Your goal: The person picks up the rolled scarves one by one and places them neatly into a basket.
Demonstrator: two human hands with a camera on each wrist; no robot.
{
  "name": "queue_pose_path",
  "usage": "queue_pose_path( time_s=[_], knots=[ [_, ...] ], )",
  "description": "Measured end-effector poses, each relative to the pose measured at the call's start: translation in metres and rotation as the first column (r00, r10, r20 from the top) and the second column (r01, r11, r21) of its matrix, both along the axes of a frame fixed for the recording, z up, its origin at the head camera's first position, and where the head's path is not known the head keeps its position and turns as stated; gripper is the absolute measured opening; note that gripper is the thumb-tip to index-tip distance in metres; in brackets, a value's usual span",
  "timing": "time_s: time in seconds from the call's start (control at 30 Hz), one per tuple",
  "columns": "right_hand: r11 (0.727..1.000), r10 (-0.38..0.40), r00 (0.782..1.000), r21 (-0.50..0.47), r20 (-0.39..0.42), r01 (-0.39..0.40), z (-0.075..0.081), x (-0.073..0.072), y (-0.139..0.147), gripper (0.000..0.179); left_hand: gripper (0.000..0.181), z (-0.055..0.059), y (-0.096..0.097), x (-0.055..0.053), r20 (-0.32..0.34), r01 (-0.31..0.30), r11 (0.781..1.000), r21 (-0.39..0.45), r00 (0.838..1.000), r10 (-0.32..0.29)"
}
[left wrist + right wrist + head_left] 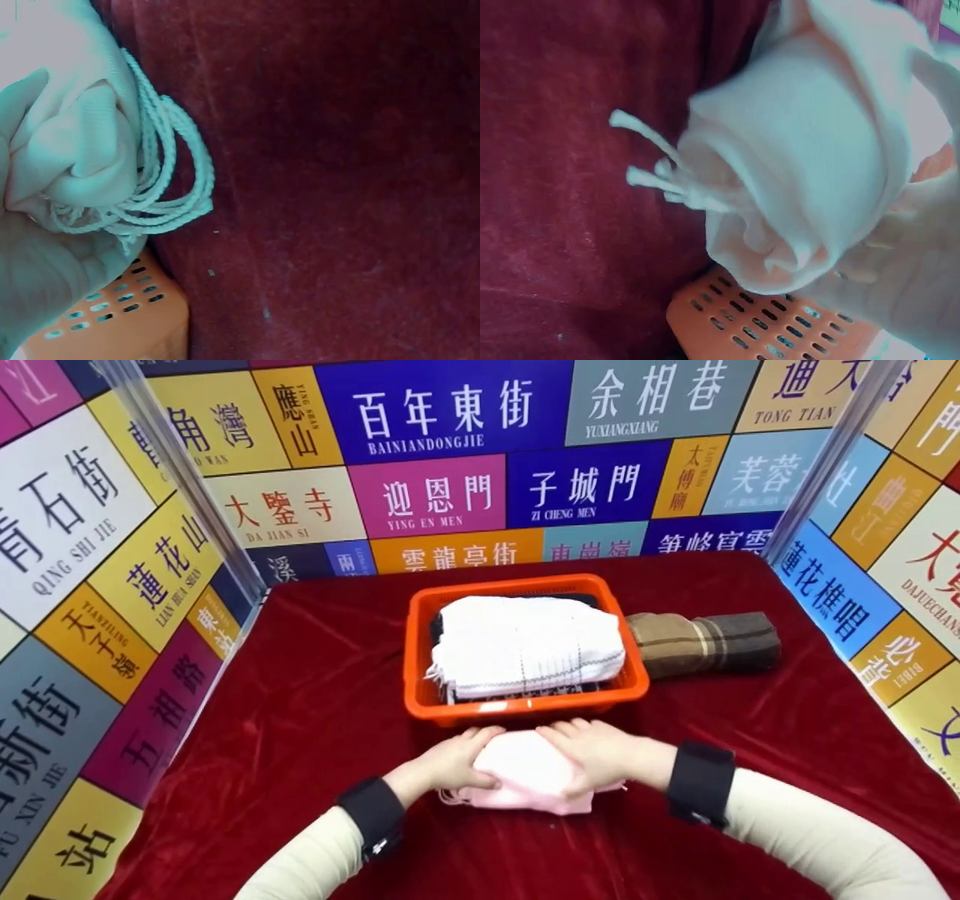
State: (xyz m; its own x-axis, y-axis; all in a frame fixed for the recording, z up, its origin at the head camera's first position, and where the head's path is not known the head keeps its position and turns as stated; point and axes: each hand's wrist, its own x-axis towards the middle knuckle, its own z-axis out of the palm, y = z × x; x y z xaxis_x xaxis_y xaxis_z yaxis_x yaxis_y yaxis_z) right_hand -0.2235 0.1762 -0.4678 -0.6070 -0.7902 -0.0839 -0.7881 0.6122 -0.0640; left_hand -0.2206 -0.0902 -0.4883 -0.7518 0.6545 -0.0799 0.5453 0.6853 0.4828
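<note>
Both hands hold a pale pink rolled scarf [525,769] in front of the basket. My left hand [454,763] grips its left end, thumb on the near side and fingers on the far side. The right hand [604,757] grips the other end in the same way. Twisted fringe cords [176,161] hang in loops from the left end in the left wrist view. In the right wrist view the scarf's layers curl into a loose spiral, and a few short cords [656,180] stick out.
Just beyond the hands stands an orange slotted basket [525,709], holding a folded white fringed scarf [525,645] over darker cloth. A brown and grey striped rolled scarf [705,643] lies right of it. Dark red velvet [315,712] covers the table; sign-printed panels [450,416] surround it.
</note>
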Motion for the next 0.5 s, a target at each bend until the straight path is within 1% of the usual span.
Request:
queue_pose_path(
  time_s=[0.07,0.13,0.2,0.27,0.37,0.43,0.5],
  knots=[
    [0.999,-0.018,1.000,0.030,-0.004,0.018,-0.004,0.003,0.008,0.098,0.079,-0.001,0.001,-0.002,0.008,-0.008,1.000,-0.002,1.000,0.008],
    [0.997,-0.061,0.997,0.039,0.041,0.059,-0.007,0.003,0.015,0.101,0.078,-0.001,0.002,-0.004,0.002,-0.011,1.000,-0.007,1.000,0.011],
    [0.995,-0.098,0.991,0.043,0.094,0.094,-0.010,-0.001,0.021,0.099,0.077,0.000,0.003,-0.005,-0.010,-0.007,1.000,-0.012,1.000,0.007],
    [0.994,-0.107,0.984,0.041,0.141,0.102,-0.012,-0.004,0.026,0.096,0.075,0.001,0.005,-0.007,-0.020,-0.009,1.000,-0.018,1.000,0.008],
    [0.997,-0.073,0.981,0.004,0.179,0.073,-0.018,-0.008,0.029,0.091,0.076,0.001,0.009,-0.009,-0.015,-0.032,0.999,-0.034,0.999,0.031],
    [0.999,-0.036,0.983,-0.031,0.180,0.042,-0.023,-0.011,0.028,0.086,0.078,-0.001,0.012,-0.008,0.009,-0.058,0.997,-0.049,0.998,0.058],
    [0.998,-0.015,0.985,-0.060,0.173,0.026,-0.027,-0.013,0.027,0.080,0.080,-0.003,0.014,-0.008,0.041,-0.081,0.995,-0.059,0.996,0.084]
  ],
)
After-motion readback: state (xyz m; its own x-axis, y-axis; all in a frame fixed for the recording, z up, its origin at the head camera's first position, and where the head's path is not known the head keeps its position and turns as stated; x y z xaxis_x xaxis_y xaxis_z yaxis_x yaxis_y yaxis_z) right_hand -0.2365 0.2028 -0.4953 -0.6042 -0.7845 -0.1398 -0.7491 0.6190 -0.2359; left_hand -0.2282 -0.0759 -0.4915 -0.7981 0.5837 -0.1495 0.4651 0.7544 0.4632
